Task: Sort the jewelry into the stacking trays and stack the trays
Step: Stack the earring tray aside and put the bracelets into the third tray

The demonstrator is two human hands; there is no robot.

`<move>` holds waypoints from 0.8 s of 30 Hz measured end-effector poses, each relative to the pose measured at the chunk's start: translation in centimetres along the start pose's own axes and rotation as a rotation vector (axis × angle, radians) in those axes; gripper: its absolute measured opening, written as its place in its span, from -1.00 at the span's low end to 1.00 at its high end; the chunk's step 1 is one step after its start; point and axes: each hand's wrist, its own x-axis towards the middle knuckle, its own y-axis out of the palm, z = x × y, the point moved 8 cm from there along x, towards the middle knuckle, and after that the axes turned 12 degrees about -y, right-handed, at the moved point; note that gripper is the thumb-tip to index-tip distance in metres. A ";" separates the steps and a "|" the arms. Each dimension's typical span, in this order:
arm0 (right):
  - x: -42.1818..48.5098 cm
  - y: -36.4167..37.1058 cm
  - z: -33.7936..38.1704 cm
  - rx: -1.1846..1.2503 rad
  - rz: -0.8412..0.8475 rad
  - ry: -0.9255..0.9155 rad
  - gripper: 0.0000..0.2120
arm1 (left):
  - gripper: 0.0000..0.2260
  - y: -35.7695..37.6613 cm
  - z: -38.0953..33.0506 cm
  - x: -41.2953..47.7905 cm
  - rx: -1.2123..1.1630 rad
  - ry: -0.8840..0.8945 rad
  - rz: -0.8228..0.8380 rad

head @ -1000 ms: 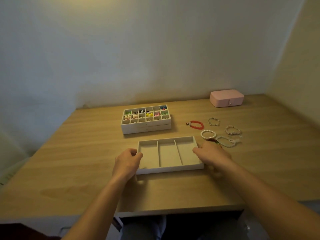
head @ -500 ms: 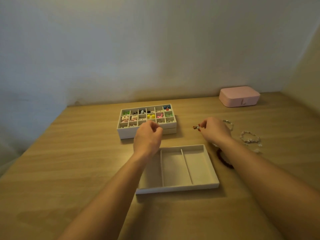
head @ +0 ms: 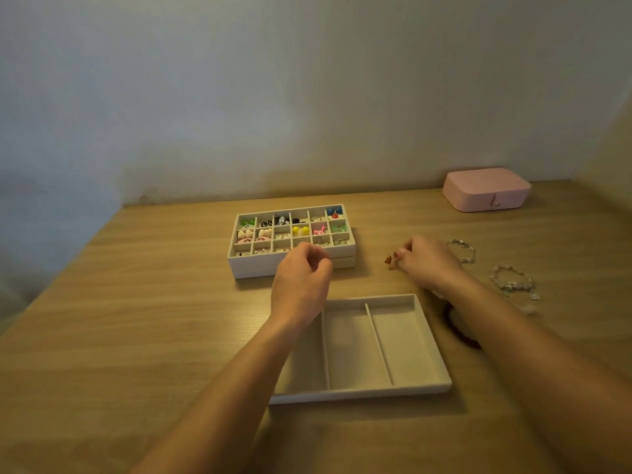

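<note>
Head view looks down on a wooden surface (head: 136,336). The right hand (head: 427,265) pinches a red bracelet (head: 391,261) with its fingers, low over the surface. It is between the small-box tray (head: 253,266) and the silver bracelets. Only a little red bit sticks out of the hand.

The left hand (head: 301,285) is over the far left corner of the three-part tray (head: 359,393). Its fingers are curled in, and I see nothing in them.

The small-box tray holds many bright little things and sits on a second tray (head: 343,263). One silver bracelet (head: 463,250) and another silver bracelet (head: 513,281) lie to the right. A dark bracelet (head: 458,328) lies beside the three-part tray, partly under the arm. A pink box (head: 485,189) sits far back.
</note>
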 end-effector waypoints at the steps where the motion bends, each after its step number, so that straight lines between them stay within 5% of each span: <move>1: -0.3 -0.2 0.5 0.202 -0.015 0.015 -0.86 | -0.92 -0.1 0.0 0.0 -0.025 -0.010 0.010; 7: -3.9 -2.1 7.4 0.883 0.106 -0.131 -0.83 | -0.91 -0.1 0.9 -0.8 -0.278 -0.254 0.159; 10: -5.6 -2.0 9.9 1.083 0.199 -0.183 -0.82 | -0.74 1.4 1.4 -2.7 -0.500 -0.494 0.431; 14: -7.2 -1.5 12.2 1.186 0.260 -0.270 -0.84 | -0.57 1.8 1.4 -4.9 -0.641 -0.559 0.716; 18: -8.1 -0.8 13.5 1.188 0.272 -0.336 -0.80 | -0.79 0.4 1.4 -5.2 -0.763 -0.507 0.705; 24: -9.1 0.4 13.8 1.002 0.218 -0.327 -0.83 | -0.80 -2.7 1.8 -4.7 -0.869 -0.406 0.531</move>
